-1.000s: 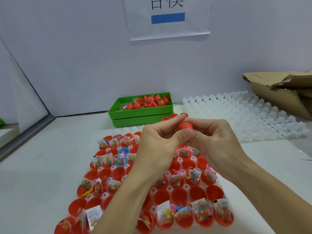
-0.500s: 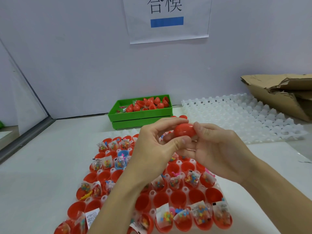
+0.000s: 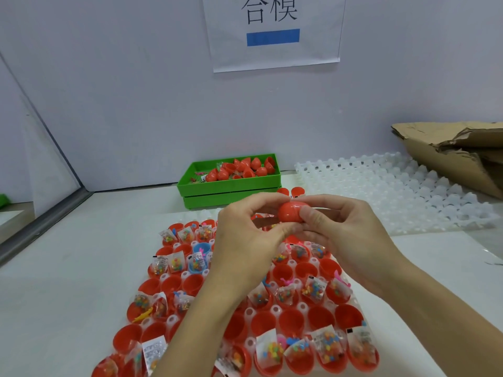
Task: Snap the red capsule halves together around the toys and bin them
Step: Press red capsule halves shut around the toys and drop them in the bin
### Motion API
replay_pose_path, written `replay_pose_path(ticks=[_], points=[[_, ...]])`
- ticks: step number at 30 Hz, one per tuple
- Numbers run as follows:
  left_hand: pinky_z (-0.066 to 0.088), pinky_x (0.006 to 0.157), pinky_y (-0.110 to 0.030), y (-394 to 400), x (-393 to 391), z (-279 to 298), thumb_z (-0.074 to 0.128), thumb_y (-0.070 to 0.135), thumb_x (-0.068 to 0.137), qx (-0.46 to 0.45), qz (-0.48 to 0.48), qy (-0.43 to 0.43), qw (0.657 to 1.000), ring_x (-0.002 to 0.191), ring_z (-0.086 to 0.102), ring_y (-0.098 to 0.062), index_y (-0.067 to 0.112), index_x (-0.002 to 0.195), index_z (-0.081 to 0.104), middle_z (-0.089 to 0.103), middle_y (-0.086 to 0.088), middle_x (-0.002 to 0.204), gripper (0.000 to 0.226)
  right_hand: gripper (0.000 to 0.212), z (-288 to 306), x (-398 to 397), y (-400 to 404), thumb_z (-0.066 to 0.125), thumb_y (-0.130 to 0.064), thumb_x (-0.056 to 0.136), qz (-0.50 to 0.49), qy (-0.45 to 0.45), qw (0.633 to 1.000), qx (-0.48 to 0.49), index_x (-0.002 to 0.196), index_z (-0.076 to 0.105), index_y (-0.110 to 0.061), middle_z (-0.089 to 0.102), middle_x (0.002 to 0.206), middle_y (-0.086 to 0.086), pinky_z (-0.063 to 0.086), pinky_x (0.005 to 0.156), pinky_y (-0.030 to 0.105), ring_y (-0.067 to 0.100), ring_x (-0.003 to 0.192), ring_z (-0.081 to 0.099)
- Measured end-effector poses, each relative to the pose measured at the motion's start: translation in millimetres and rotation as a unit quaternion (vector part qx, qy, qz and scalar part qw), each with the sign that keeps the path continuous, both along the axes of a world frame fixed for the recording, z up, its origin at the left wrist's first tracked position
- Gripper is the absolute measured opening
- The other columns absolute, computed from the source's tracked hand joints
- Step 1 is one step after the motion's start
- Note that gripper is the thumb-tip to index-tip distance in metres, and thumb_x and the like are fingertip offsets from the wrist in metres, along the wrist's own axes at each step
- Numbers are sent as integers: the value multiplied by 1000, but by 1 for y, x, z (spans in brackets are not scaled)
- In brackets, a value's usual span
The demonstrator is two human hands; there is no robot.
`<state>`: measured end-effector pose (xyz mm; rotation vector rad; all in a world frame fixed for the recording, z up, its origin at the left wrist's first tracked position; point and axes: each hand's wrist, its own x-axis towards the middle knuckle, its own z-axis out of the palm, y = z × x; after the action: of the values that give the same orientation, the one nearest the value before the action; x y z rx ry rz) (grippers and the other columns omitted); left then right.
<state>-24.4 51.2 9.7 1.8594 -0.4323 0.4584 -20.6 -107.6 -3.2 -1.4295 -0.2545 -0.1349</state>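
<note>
Wall sign (image 3: 275, 31) w/ blue bar, torn cardboard (image 3: 451, 151) far right, empty white tray (image 3: 394, 191).

Two bare forearms reach in from the lower edge and meet mid-frame: the left hand (image 3: 249, 240) and right hand (image 3: 347, 238) face each other, knuckles outward, fingers and thumbs curled, pinching a capsule (image 3: 291, 211) between them.

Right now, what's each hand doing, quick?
Left hand: fingers pinching the red capsule.
Right hand: fingers gripping the same capsule.
</note>
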Motion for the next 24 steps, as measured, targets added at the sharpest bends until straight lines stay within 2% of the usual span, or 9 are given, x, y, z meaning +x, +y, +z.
replay_pose_path(ticks=[3, 7, 12, 15, 17, 22, 24], points=[[58, 79, -21, -1, -1, 0, 85, 8, 72, -27, 1, -3, 1000, 89, 72, -4, 19, 104, 76, 75, 9, 95, 35, 23, 0, -2, 3, 72, -33, 71, -5, -3, 1000, 31, 91, 80, -24, 78, 93, 9, 61, 75, 28, 26, 87, 76], [59, 80, -24, -3, -2, -1, 84, 7, 71, -47, 0, -11, 999, 89, 72, -6, 16, 103, 77, 75, 8, 93, 34, 23, -1, -3, 7, 71, -31, 72, -9, 8, 997, 71, 90, 80, -19, 78, 92, 11, 60, 74, 28, 27, 88, 76], [59, 83, -30, -4, -3, 1, 82, 22, 69, -39, -17, -23, 999, 92, 71, -10, 12, 107, 76, 74, 5, 95, 40, 44, 2, -3, 8, 72, -46, 65, -16, 27, 996, 85, 92, 76, -12, 77, 91, 11, 59, 75, 33, 26, 85, 76], [58, 83, -27, -3, -3, 2, 83, 11, 74, -40, -36, -11, 999, 92, 72, -10, 18, 111, 74, 74, 4, 97, 39, 49, 3, -4, 9, 70, -51, 67, -12, 33, 996, 84, 93, 77, -9, 77, 91, 14, 59, 73, 29, 27, 85, 76], [58, 81, -23, -1, -3, 2, 81, 9, 77, -34, -39, -10, 999, 92, 71, -7, 23, 112, 72, 75, 6, 98, 38, 49, 4, -5, 9, 71, -51, 68, -9, 32, 996, 79, 92, 77, -9, 77, 89, 15, 58, 72, 30, 28, 83, 75], [59, 85, -32, 2, -3, 3, 79, 9, 80, -31, -46, 10, 998, 96, 72, -12, 14, 115, 74, 75, 4, 102, 36, 38, 6, -5, 4, 74, -45, 63, 7, 17, 997, 74, 85, 81, -15, 76, 84, 16, 57, 66, 26, 26, 76, 75], [59, 84, -27, 2, -3, 3, 79, 8, 80, -34, -49, 14, 998, 95, 71, -9, 13, 116, 73, 75, 4, 103, 36, 34, 6, -5, 3, 75, -38, 63, 6, 3, 998, 68, 87, 81, -15, 77, 86, 16, 58, 65, 25, 27, 76, 76]])
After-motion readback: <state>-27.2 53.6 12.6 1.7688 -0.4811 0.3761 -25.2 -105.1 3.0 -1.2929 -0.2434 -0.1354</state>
